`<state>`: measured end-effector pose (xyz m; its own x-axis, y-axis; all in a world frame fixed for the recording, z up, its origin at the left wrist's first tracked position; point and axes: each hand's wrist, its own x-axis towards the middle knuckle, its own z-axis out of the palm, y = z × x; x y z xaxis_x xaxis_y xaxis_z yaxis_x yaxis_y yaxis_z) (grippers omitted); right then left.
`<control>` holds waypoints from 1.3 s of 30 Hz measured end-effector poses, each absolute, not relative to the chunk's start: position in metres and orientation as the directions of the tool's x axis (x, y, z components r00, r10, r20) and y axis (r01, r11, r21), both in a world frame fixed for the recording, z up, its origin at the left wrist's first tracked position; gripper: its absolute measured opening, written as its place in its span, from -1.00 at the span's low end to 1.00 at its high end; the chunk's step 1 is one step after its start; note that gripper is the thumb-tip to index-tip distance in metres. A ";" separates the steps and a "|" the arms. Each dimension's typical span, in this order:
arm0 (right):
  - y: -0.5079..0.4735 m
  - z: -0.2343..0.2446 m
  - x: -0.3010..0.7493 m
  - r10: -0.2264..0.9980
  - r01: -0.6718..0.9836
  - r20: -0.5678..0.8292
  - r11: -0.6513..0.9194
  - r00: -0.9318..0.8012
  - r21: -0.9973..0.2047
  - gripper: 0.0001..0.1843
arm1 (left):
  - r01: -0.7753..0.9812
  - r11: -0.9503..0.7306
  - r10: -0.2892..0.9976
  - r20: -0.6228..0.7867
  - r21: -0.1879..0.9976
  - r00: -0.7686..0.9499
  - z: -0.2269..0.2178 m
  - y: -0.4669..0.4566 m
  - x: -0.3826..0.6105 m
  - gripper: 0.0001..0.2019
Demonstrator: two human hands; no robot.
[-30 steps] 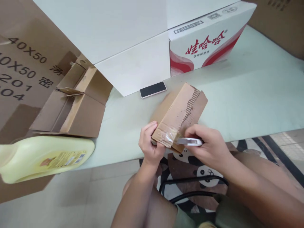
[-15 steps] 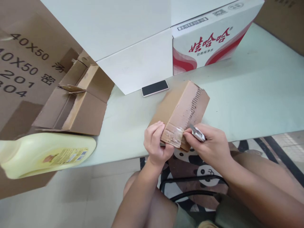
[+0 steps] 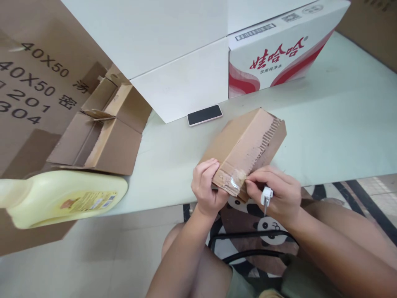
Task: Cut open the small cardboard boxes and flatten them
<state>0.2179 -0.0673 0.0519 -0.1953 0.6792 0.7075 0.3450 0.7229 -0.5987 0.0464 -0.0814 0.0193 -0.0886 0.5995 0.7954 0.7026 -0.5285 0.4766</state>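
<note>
A small brown cardboard box (image 3: 245, 145) lies on the pale green table (image 3: 325, 128), its taped near end hanging over the front edge. My left hand (image 3: 206, 188) grips the box's near left corner, fingers curled round it. My right hand (image 3: 274, 192) is closed round a small white utility knife (image 3: 266, 196) whose blade points down. The thumb and forefinger of that hand pinch the clear tape (image 3: 237, 180) on the box's end.
A black phone (image 3: 204, 115) lies behind the box by a large white box (image 3: 173, 54). A red-and-white printed carton (image 3: 279, 49) stands at the back right. An open brown box (image 3: 99, 132) and a pale yellow jug (image 3: 62, 198) lie at the left.
The knife was level against the tape, then swung to point down, away from the box. My right fingers now pinch the tape. The box has turned slightly, its far end moving right.
</note>
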 end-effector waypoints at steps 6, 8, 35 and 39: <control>-0.067 0.051 0.220 0.633 0.329 0.726 0.769 -0.270 -0.548 -0.85 | 0.673 -0.524 0.606 0.784 0.522 -0.137 0.020 -0.078 0.045 -0.57; -0.065 0.051 0.221 0.627 0.300 0.723 0.777 -0.290 -0.553 -0.85 | 0.657 -0.521 0.611 0.775 0.545 -0.158 0.021 -0.077 0.045 -0.60; -0.037 0.029 0.241 0.994 0.083 -0.025 -0.015 -0.109 -0.996 -0.85 | 0.070 -0.235 0.690 0.217 0.969 -0.690 0.008 -0.046 -0.007 -0.76; -0.030 0.021 0.251 0.992 0.147 -0.084 -0.070 -0.096 -0.987 -0.85 | -0.124 -0.226 0.672 0.062 0.966 -0.738 0.019 -0.041 -0.020 -0.75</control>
